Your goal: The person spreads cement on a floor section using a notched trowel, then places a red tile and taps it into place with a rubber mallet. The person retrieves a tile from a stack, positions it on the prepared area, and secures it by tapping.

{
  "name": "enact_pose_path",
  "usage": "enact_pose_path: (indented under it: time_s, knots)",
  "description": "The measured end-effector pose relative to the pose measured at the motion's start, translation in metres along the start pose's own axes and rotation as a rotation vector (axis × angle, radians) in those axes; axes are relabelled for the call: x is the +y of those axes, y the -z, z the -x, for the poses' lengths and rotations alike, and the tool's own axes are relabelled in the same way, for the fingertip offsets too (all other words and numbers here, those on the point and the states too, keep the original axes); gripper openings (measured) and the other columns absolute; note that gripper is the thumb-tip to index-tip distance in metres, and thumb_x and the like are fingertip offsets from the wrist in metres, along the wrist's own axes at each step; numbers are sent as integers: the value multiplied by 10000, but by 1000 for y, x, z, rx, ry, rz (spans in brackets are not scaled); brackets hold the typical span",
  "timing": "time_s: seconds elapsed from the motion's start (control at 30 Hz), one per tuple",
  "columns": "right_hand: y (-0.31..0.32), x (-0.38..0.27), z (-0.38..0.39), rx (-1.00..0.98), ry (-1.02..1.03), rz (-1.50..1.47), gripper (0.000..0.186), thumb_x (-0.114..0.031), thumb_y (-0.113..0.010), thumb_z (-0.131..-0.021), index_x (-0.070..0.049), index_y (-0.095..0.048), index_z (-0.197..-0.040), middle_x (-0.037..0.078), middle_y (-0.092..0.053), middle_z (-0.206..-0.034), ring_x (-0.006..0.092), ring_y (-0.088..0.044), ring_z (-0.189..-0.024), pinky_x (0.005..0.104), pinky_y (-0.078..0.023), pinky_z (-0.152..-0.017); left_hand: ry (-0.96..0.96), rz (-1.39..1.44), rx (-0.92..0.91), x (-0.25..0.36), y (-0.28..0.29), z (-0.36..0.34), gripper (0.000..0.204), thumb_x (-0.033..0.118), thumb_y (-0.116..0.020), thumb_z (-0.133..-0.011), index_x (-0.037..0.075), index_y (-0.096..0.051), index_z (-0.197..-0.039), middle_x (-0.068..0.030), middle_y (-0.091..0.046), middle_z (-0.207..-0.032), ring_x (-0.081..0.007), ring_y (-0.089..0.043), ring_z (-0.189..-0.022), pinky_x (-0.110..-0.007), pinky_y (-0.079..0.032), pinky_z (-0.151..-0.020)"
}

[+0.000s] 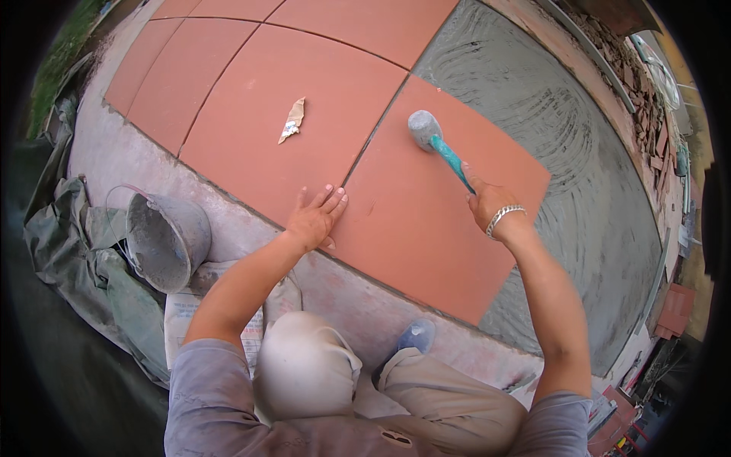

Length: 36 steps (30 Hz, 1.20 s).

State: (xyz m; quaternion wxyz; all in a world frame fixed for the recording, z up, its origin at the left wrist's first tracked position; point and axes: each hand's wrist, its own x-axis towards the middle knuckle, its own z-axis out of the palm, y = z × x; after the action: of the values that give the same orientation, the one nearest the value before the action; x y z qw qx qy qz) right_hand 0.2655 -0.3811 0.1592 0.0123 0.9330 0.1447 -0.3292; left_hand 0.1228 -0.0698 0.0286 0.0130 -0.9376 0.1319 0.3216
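My right hand [491, 206] is wrapped round the teal handle of a mallet [424, 129], whose grey rounded head is over or on a large terracotta tile [445, 206]. Whether the head touches the tile I cannot tell. Flat on the tiles by the joint, near the front edge, rests my left hand [316, 217] with its fingers spread. Left of that joint lies another terracotta tile [251, 99], bearing a torn scrap of brown paper [292, 120]. Wet grey mortar [586, 206] with trowel swirls spreads along the right side of the tile.
A grey bucket [169, 240] lies tilted on the ledge [335, 293] at left, beside a crumpled green tarp [84, 251] and a printed sack [179, 320]. Broken tile pieces [647, 114] are heaped at the far right. My shoe [417, 336] stands near the tile's front edge.
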Motion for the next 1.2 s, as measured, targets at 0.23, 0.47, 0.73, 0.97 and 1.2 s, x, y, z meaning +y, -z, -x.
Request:
enact_pose_path:
  time_s: [0.23,0.47,0.73,0.97,1.2]
  knots:
    - [-4,-5,7,45,35,-110,574,-203,-469,-1024,-196,-320,-1579,197,-694,-1141,366,-676,-1014,489,-528,-910,-11,4,-36,-4,-2,-1,1095,463,-820,-764,177,-189,-1613,21,-168,-1688,-213,-130,-1558,-632,-163,-1216]
    - [1,-9,-2,-140,29,-7,576,-183,-413,-1038,-169,-268,-1595,188,-680,-1191,372,-666,-1057,492,-525,-929,-26,51,-52,-9,4,-6,1037,457,-795,-794,183,-212,-1607,16,-190,-1681,-230,-170,-1549,-651,-197,-1201]
    - [-19,-9,3,-53,43,-72,628,-195,-470,-1015,-165,-245,-1600,220,-699,-1085,386,-672,-1001,495,-526,-901,409,354,142,-54,52,-83,1034,489,-772,-831,192,-172,-1618,-31,-116,-1698,-271,-133,-1558,-585,-205,-1228]
    - [-27,2,-5,10,95,-213,588,-265,-481,-1031,-186,-297,-1583,230,-706,-1018,411,-683,-923,519,-528,-858,464,394,29,-58,66,-98,1134,496,-813,-792,229,-99,-1631,-16,-52,-1708,-280,-69,-1568,-601,-198,-1224]
    - [-45,-56,-101,568,503,-614,574,-323,-501,-1036,-261,-316,-1575,180,-705,-930,395,-687,-861,506,-540,-771,500,414,-29,-56,75,-105,1165,460,-845,-763,248,-97,-1630,-1,-29,-1708,-273,-69,-1567,-648,-259,-1188]
